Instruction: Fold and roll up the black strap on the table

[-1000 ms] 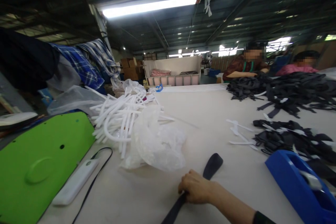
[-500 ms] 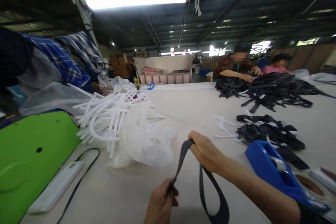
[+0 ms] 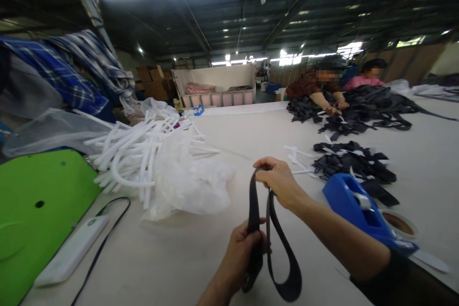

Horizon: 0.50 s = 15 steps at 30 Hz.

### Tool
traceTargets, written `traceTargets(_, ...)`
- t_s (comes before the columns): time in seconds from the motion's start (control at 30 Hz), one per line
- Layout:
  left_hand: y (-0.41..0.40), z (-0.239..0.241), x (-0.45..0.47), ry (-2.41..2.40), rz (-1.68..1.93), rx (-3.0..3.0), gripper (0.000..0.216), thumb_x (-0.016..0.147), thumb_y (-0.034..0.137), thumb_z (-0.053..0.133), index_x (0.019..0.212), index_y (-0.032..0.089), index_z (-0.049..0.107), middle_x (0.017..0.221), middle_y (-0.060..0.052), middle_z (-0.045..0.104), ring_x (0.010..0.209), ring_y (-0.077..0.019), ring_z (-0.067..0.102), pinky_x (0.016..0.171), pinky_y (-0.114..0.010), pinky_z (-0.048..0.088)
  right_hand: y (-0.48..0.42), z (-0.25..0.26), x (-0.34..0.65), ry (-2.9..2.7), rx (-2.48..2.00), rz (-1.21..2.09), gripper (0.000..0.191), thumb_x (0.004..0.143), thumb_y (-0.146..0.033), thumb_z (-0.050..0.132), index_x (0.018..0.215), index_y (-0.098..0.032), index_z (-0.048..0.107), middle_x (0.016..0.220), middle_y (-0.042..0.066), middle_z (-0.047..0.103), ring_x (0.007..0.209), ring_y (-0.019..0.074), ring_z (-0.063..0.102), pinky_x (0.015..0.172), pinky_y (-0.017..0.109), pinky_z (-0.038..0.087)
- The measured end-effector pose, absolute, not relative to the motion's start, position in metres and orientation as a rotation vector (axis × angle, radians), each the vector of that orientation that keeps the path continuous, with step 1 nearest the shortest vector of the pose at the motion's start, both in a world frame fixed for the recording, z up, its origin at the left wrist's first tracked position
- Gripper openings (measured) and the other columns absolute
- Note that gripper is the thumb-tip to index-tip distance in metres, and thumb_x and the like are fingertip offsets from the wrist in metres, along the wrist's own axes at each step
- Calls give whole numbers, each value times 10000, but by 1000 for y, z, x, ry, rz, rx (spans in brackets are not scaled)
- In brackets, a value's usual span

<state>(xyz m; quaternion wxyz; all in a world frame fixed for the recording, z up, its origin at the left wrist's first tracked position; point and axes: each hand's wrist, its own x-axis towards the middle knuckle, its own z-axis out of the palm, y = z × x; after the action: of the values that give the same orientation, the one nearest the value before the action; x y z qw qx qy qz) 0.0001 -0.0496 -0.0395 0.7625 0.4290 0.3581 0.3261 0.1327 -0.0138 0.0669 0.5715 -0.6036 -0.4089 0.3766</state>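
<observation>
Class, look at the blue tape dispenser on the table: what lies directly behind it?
Behind the blue tape dispenser lies a pile of black straps with white pieces mixed in, resting on the table. The dispenser covers the pile's near edge, so how far it runs underneath cannot be seen.

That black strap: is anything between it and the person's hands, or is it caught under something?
Nothing visible. The left hand grips the black strap low down and the right hand pinches its top fold. It hangs free above the table, apart from the tape dispenser.
</observation>
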Motion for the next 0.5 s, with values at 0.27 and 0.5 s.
traceTargets(0.27,-51,-48,8,771,617,874,547,599,412,649,1031,94,542,626,-48,628,572,-188,593,606,-308,421,-7,55,144,-911,-1462,847,218,456,-162,545,672,-162,574,454,-84,462,416,65,341,413,226,228)
traceTargets(0.5,-32,-39,-16,1115,450,1454,296,738,202,396,959,140,584,551,36,480,505,-104,430,507,-227,314,-4,41,170,-890,-1657,919,111,499,-76,532,582,-146,555,356,-77,418,366,65,359,376,213,223)
